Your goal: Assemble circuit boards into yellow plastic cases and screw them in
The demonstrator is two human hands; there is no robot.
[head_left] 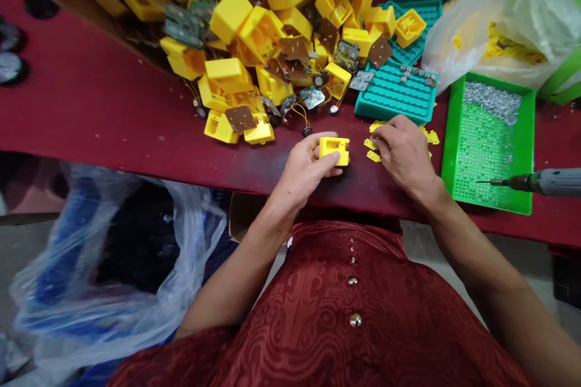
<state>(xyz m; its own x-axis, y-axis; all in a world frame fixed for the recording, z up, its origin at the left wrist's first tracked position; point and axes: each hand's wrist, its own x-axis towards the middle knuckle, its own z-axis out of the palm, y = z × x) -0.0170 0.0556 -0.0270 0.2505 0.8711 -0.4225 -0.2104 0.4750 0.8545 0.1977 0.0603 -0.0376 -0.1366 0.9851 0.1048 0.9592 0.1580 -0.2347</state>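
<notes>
My left hand (303,170) grips a small yellow plastic housing (327,144) near the table's front edge, thumb across its lower side and its hollow facing up. To the right, my right hand (406,154) hovers low over small flat yellow plastic pieces (373,156), thumb and fingertips pinched together. Whatever lies between those fingertips is too small to make out. Just beyond that hand is a teal ridged tray (394,94) bearing several small metallic parts (417,75) along its far edge.
Yellow housings (231,12) with wires, brown boards (295,48) and small speakers (334,110) are heaped at the back. A green tray (488,208) on the right holds screws (492,100); an electric screwdriver (544,182) extends over it. A plastic-lined blue crate (59,278) stands lower left.
</notes>
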